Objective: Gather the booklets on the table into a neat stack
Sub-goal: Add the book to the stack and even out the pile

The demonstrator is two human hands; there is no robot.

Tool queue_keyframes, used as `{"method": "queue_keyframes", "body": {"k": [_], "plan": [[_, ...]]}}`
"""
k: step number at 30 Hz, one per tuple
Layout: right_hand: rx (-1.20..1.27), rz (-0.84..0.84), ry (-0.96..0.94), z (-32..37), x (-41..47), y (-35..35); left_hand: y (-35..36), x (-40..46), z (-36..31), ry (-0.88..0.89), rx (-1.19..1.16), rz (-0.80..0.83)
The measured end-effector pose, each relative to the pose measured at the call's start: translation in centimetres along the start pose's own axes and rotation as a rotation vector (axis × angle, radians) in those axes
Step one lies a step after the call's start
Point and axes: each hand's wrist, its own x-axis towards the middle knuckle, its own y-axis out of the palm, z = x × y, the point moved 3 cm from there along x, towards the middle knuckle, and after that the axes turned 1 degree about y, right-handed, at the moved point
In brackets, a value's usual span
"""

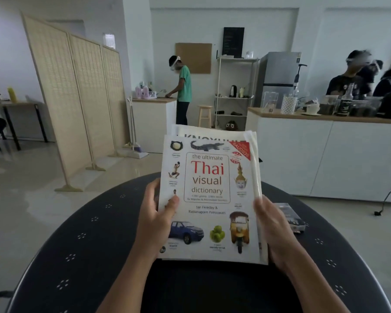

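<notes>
table: round dark perforated metal table (81,245), sits under the raised bundle.
stack: white-covered bundle of booklets (209,199) with a Thai visual dictionary in front, held upright above the table; back ones poke out at the top, edges not flush.
stray: small dark glossy booklet (290,219) lying flat on the table, right of the bundle, not yet gathered.
risk: loose back booklets could slide out of the uneven bundle if the side grip eases.
left hand (155,218): clamped on left edge, thumb on cover.
right hand (272,227): wrapped round right edge, fingers hidden behind.
</notes>
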Motion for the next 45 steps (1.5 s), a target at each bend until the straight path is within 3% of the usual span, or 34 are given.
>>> {"method": "queue_keyframes", "body": {"k": [5, 11, 16, 21, 28, 36, 42, 45], "plan": [[-0.077, -0.085, -0.202, 1.0, 0.4, 0.3, 0.7, -0.3, -1.1, 0.181, 0.049, -0.015], [-0.123, -0.183, -0.372, 1.3, 0.0, 1.4, 2.0, -0.5, -0.8, 0.118, 0.026, 0.056], [-0.135, -0.211, -0.454, 1.9, -0.4, 1.2, 2.0, -0.8, -1.2, 0.196, -0.011, 0.030], [-0.202, -0.217, -0.342, 0.3, 0.0, 0.9, 1.9, -1.0, -0.2, 0.092, -0.009, 0.124], [-0.177, -0.233, -0.354, 0.7, 0.0, 0.7, 2.0, -0.8, -0.6, 0.105, -0.007, 0.091], [-0.207, -0.213, -0.248, -0.8, 0.4, 0.4, 1.1, -0.9, 1.1, -0.118, 0.090, 0.253], [-0.303, -0.234, -0.053, -1.8, 0.5, 0.1, 1.5, -1.0, 1.1, -0.107, 0.349, 0.203], [-0.466, -0.268, 0.061, -2.0, 0.6, 0.3, 1.4, -0.7, 1.2, -0.130, 0.524, 0.150]]}}
